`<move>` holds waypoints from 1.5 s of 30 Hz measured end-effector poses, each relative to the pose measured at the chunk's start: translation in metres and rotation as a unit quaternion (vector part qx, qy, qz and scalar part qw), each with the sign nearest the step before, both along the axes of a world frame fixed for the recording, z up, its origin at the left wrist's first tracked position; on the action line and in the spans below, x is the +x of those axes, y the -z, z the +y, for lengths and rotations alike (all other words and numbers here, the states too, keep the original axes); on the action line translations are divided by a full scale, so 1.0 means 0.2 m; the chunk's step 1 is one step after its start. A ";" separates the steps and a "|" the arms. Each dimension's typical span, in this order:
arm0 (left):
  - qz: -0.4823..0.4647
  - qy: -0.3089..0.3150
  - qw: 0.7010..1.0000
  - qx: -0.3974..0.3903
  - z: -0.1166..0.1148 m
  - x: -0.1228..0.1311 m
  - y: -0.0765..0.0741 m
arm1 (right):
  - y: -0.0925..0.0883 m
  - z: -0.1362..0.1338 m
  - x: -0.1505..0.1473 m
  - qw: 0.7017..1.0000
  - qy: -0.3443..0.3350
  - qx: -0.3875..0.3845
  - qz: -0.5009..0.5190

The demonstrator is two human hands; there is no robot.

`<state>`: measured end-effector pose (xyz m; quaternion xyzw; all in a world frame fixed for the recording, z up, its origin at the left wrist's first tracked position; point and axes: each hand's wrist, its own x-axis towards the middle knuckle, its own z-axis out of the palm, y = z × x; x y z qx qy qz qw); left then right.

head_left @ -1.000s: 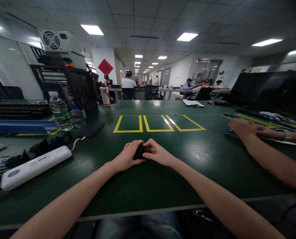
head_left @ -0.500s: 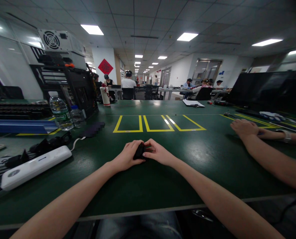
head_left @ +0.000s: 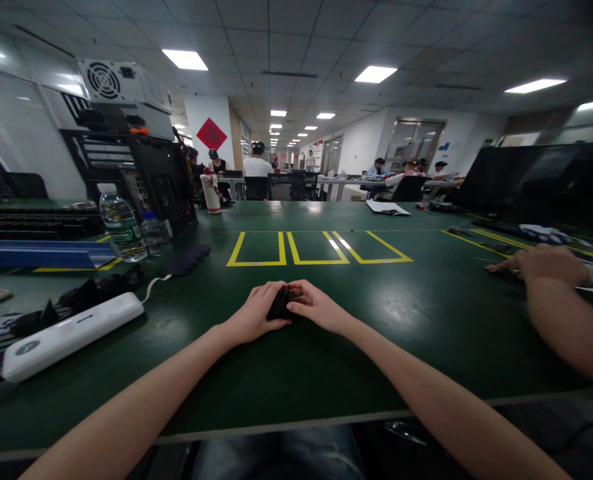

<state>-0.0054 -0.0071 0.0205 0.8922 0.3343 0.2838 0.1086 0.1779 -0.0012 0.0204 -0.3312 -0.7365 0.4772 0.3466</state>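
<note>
A small black object (head_left: 279, 305) sits between my two hands, low over the green table; its kind is not clear because fingers cover much of it. My left hand (head_left: 259, 311) is closed round its left side, thumb toward me and fingers over the top. From the right, my right hand (head_left: 318, 306) pinches the same object with thumb and fingertips. Beyond my hands, three yellow tape outlines (head_left: 318, 262) mark the table (head_left: 256, 380).
On the left lie a white power strip (head_left: 74, 337), dark cables, water bottles (head_left: 121, 227) and an open computer case (head_left: 161, 180). A clipboard (head_left: 387, 208) rests at the far edge. At right, a co-worker's hands (head_left: 546, 267) are over the table near a dark monitor (head_left: 541, 187).
My hands and the black object stay nearly in place. The co-worker's hands at right have moved further right.
</note>
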 end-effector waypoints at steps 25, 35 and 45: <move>0.000 -0.006 1.000 0.002 0.01 0.00 0.01 | -0.02 -0.03 0.00 0.999 -0.029 0.013 -0.002; -0.006 -0.003 1.000 0.001 0.00 -0.01 0.01 | -0.01 -0.01 0.00 1.000 0.006 0.000 -0.010; -0.001 0.003 1.000 0.003 0.00 0.00 0.01 | -0.02 -0.03 0.01 1.000 -0.026 0.006 0.005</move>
